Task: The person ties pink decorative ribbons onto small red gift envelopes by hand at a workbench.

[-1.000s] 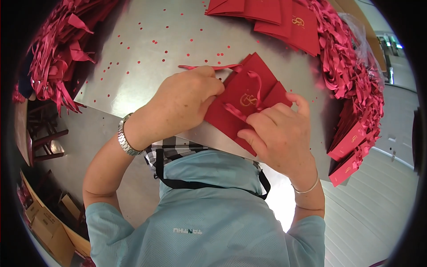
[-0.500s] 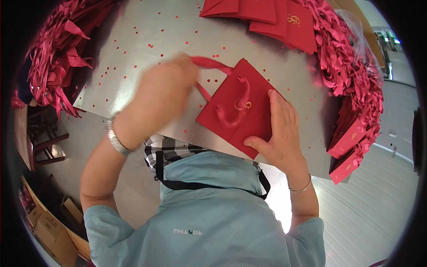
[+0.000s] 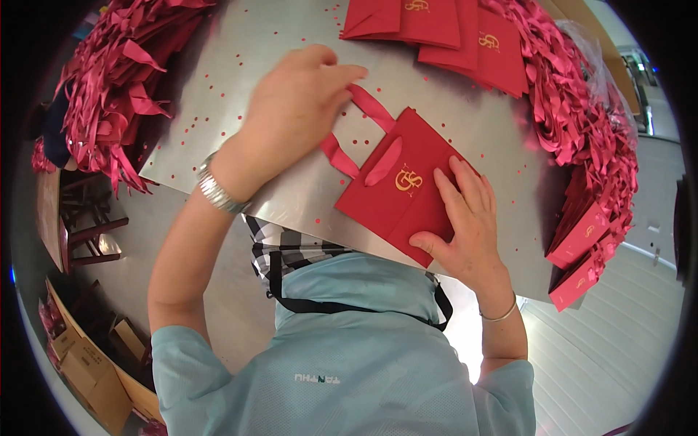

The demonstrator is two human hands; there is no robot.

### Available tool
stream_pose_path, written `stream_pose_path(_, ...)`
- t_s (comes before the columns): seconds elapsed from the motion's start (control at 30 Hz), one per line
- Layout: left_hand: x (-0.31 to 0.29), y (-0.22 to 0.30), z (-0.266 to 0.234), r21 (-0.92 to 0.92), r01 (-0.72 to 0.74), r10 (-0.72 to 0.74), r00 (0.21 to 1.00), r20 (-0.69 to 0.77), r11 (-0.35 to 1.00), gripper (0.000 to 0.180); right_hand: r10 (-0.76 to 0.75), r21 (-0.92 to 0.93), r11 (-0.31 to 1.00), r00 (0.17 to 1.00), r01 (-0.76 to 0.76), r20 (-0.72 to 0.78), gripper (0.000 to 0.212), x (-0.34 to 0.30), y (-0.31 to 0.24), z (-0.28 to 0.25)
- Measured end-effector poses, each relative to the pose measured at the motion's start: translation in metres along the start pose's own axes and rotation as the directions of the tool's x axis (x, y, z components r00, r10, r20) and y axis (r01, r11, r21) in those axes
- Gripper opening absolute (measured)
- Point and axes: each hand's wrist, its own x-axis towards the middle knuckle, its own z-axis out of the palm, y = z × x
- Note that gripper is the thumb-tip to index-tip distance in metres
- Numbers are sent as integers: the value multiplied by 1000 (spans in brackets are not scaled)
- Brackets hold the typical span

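Note:
A red paper bag [image 3: 396, 200] with a gold emblem lies tilted on the metal table, close to its front edge. Flat on the bag's right side rests my right hand [image 3: 469, 225], thumb apart from the fingers, pressing rather than gripping. My left hand [image 3: 298, 109] is beyond the bag's upper left edge, its fingers curled round the far pink ribbon handle [image 3: 372, 107]; the hand covers the middle of that loop. A second ribbon handle [image 3: 385, 161] lies folded over the bag's face, touched by neither hand.
Several flat red bags [image 3: 502, 54] overlap at the table's far right. Heaps of ribboned bags line the left [image 3: 120, 80] and right [image 3: 582, 123] sides. Small red dots are scattered over the metal tabletop [image 3: 291, 200]. Cardboard boxes [image 3: 91, 370] stand on the floor at lower left.
My left hand has moved up and slightly right, no longer blurred. The ribbon handle on the bag's face now lies flatter, uncovering the emblem. My right hand stays on the bag.

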Motion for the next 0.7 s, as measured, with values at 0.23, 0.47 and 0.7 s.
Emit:
stream_pose_path(0.23, 12, -13, 5, 144, 120, -140, 981, 135, 982, 11, 31, -7, 999, 999, -31, 17, 84, 1, -2, -2)
stream_pose_path(0.47, 7, -16, -5, 90, 169, -179, 977, 117, 981, 14, 17, -13, 1000, 1000, -17, 8, 82, 2, -3, -4)
stream_pose_path(0.7, -80, 72, -15, -110, -2, 18, 989, 146, 994, 27, 88, 50, 996, 975, -80, -202, 68, 3, 27, -17)
